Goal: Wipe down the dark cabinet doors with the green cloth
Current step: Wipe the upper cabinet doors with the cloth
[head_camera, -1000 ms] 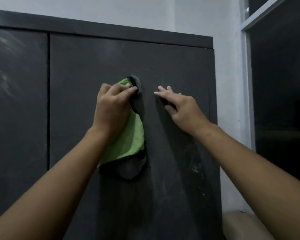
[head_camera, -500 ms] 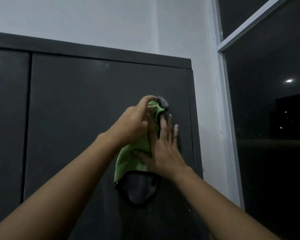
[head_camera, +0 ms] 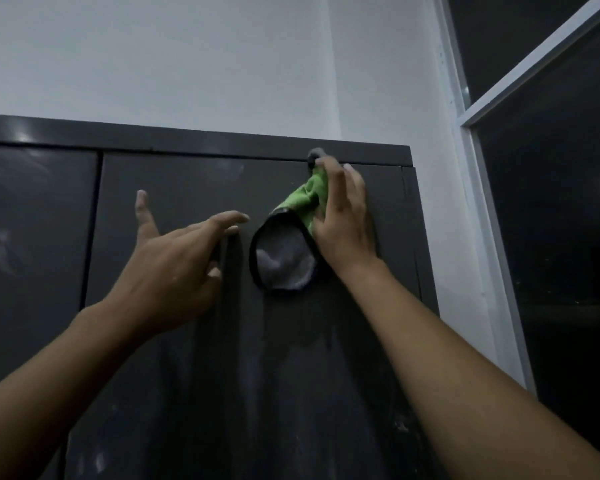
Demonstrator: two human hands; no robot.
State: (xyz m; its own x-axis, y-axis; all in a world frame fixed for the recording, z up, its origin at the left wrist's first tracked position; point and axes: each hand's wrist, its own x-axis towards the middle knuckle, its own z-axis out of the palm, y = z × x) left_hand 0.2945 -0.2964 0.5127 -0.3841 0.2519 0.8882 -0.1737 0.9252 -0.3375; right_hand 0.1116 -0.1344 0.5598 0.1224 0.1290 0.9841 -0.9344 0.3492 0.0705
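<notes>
The right hand (head_camera: pixel 343 216) gripped the bunched green cloth (head_camera: pixel 303 199) at its thumb side, pressing it against the dark cabinet door (head_camera: pixel 187 358) near its upper right corner, while the left hand (head_camera: pixel 174 268) was spread open just left of it.

Plenty of bare door (head_camera: pixel 284 375) between the forearms. The left hand (head_camera: pixel 174 265) sits just left of the green cloth (head_camera: pixel 305 199), and the wall (head_camera: pixel 433 220) hugs the cabinet's right edge.
</notes>
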